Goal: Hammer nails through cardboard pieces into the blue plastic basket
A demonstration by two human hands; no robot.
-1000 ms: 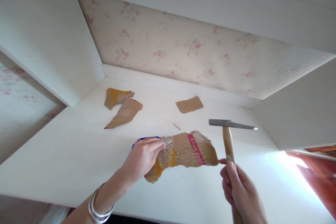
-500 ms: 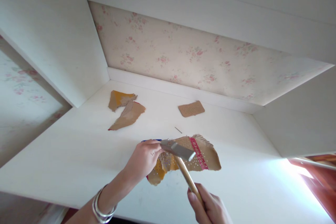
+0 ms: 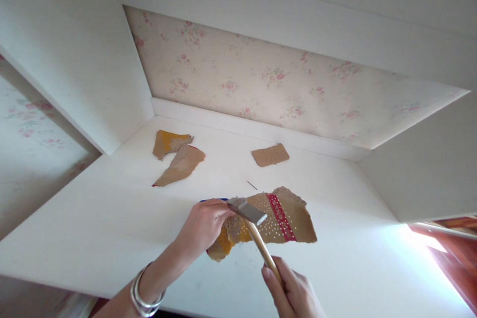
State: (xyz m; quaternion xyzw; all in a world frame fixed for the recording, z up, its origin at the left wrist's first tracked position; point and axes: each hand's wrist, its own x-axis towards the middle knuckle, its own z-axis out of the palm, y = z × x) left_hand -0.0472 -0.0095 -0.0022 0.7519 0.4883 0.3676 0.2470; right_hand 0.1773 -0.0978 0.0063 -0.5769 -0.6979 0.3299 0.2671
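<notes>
My right hand [image 3: 292, 290] is wrapped round the wooden handle of a hammer [image 3: 261, 245]. The metal hammer head lies over the fingertips of my left hand [image 3: 203, 226]. Those fingers are pinched together above a torn piece of cardboard [image 3: 303, 221]; whatever they grip is hidden behind the head. Many small holes dot the cardboard, which carries a red printed band and orange patches. A bit of blue shows beyond my left fingers. Just behind the cardboard lies a thin nail-like piece of metal [image 3: 252, 185].
All this lies on a white surface [image 3: 122, 208] with a raised back edge. Two torn cardboard scraps [image 3: 182, 166] sit at the back left. A small rectangular cardboard piece [image 3: 271, 155] with dotted marks is at the back right. White panels [image 3: 74, 49] rise at both sides.
The hammer head has shifted slightly left and sits close to my left fingers. The cardboard's right end has swung a little. My left hand stays nearly in place.
</notes>
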